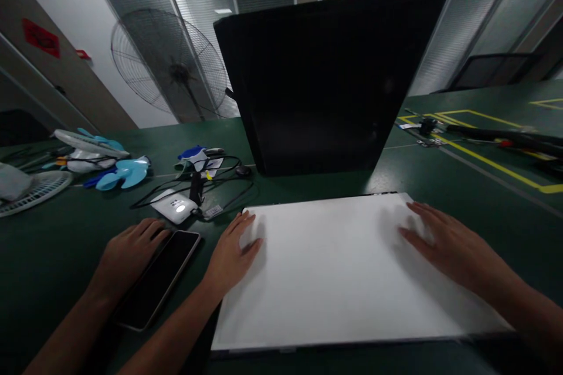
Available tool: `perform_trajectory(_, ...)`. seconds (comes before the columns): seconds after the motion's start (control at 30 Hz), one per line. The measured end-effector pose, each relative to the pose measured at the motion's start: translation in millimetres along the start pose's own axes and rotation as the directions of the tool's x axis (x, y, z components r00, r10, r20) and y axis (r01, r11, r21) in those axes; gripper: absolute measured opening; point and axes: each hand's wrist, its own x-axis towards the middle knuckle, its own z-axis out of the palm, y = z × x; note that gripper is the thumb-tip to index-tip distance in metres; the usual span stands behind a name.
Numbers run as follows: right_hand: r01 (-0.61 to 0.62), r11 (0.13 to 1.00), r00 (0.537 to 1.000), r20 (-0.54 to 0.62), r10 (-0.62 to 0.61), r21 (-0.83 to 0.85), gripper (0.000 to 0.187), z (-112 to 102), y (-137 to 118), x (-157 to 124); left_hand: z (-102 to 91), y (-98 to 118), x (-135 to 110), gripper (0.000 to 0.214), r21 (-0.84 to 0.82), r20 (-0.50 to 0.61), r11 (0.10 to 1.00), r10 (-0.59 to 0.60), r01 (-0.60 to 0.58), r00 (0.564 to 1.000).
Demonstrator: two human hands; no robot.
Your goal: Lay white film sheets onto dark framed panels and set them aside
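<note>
A large white rectangular panel (334, 281) with thin dark edges lies flat on the green table before me. My left hand (233, 255) rests at its upper left edge, thumb over the white face and fingers stretched along the side. At the upper right corner is my right hand (446, 243), fingers extended and thumb apart above the white face. Neither hand is closed round the panel. Behind the panel a big black screen-like sheet (334, 82) stands tilted. Another person's hand (132, 255) lies at the left beside a dark-faced phone (158, 281).
A white power-bank-like box (173, 206) and tangled black cables (220, 179) lie at the left. Farther left are blue fan blades (125, 173) and a white grille (37, 193). Black rods (505, 135) lie at right near yellow tape. A large fan (171, 64) stands behind.
</note>
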Motion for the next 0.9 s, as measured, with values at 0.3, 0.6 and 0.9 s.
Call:
perform_trajectory(0.3, -0.18, 0.975, 0.966, 0.161, 0.201, -0.132, 0.073, -18.3, 8.3, 0.8, -1.2, -1.4, 1.7, 0.038, -0.009, -0.047, 0.999, -0.047, 0.046, 0.998)
perform_trajectory(0.6, 0.629, 0.774, 0.768, 0.095, -0.633, 0.073, 0.093, -13.2, -39.2, -27.1, -3.8, 1.6, 1.2, 0.036, -0.041, -0.006, 0.998, -0.037, 0.037, 0.999)
perform_trajectory(0.9, 0.883, 0.464, 0.466, -0.004, -0.885, 0.07, 0.086, -30.1, -90.0, -41.9, -1.0, -2.0, -0.1, 0.042, -0.032, 0.017, 0.999, -0.041, 0.041, 0.999)
